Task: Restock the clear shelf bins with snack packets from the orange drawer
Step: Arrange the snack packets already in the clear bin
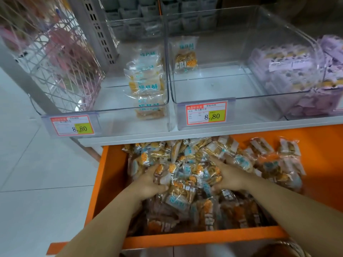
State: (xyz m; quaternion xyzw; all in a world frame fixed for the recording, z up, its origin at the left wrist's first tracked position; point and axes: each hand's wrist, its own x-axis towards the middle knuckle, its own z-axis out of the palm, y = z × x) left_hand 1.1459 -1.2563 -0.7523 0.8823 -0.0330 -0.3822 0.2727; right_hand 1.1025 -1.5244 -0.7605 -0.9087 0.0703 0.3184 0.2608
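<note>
Crinkly snack packets [182,190] gripped between left hand [148,182] and right hand [230,176].

A grey shelf board [185,136] runs across the middle. Three clear bins stand on it side by side. The left bin [115,119], at 10 o'clock, holds a stack of packets [146,86]. The middle bin [250,108], at 1 o'clock, holds a single packet [185,56]. The right bin [334,113], at 3 o'clock, holds purple packets [289,71]. At 6 o'clock, below the board, the orange drawer [204,238] carries heaped snack packets [178,193].
</note>
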